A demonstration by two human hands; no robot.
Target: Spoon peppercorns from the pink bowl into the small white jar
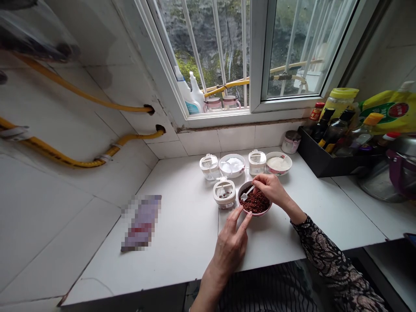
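A bowl (255,214) of dark red dried peppercorns (256,202) stands on the white counter. My right hand (271,189) pinches the handle of a small white spoon (246,195), whose scoop rests at the peppercorns' surface. Against the bowl's near left rim lie the extended fingers of my left hand (232,238), spread apart and gripping nothing. Just left of the bowl is a clear seasoning jar (224,197) with a cream rim and a little dark content. Behind are two more such jars (209,168), a bowl of white grains (232,166) and a flowered bowl of pale granules (278,164).
At the right, a black box (325,162) holds several sauce bottles, beside a metal pot (383,186) with a purple handle. A lidded jar (290,142) stands by the wall. A blurred purple packet (142,223) lies left. Spray bottles (191,93) stand at the window.
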